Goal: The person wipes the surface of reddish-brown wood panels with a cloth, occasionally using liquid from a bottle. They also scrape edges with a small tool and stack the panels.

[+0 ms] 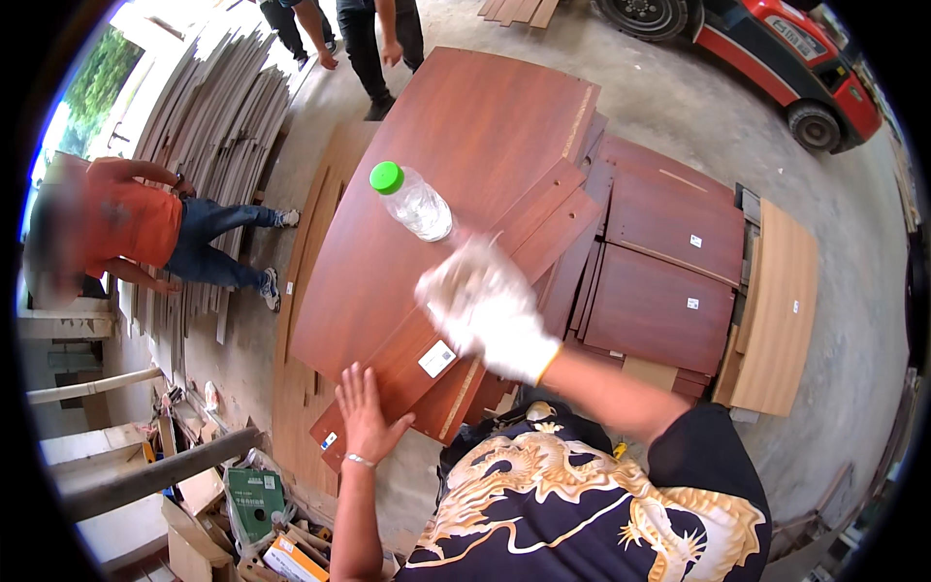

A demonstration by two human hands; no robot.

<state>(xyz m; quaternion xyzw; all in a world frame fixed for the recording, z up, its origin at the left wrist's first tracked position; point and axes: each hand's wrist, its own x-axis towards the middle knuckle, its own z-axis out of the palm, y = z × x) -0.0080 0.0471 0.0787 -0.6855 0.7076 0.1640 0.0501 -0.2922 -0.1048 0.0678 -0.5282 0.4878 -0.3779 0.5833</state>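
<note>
Head view. The floor (679,107) is bare grey concrete in a workshop. A stack of reddish-brown boards (465,145) with a smooth laminate face lies on it; smaller dark panels (669,233) and a pale raw-wood sheet (781,310) lie to the right. Grey strips (208,116) lean in a pile at the upper left. A red forklift (786,48) stands at the top right. Cardboard boxes (252,504) and scrap sit at the lower left.

The right hand (490,310), in a white fabric glove, is clamped around the base of a clear plastic bottle (412,202) with a green cap. The bottle is held above the boards, near the middle of the picture. Its long axis runs diagonally, cap toward the upper left, base toward the lower right inside the glove.

The left hand (367,412) is bare, fingers spread apart and flat on the near edge of a long narrow board (456,339) that carries a white label. This board runs diagonally, from lower left to upper right.

A person in an orange shirt (126,228) crouches at the left. Two more people (359,34) stand at the top.
</note>
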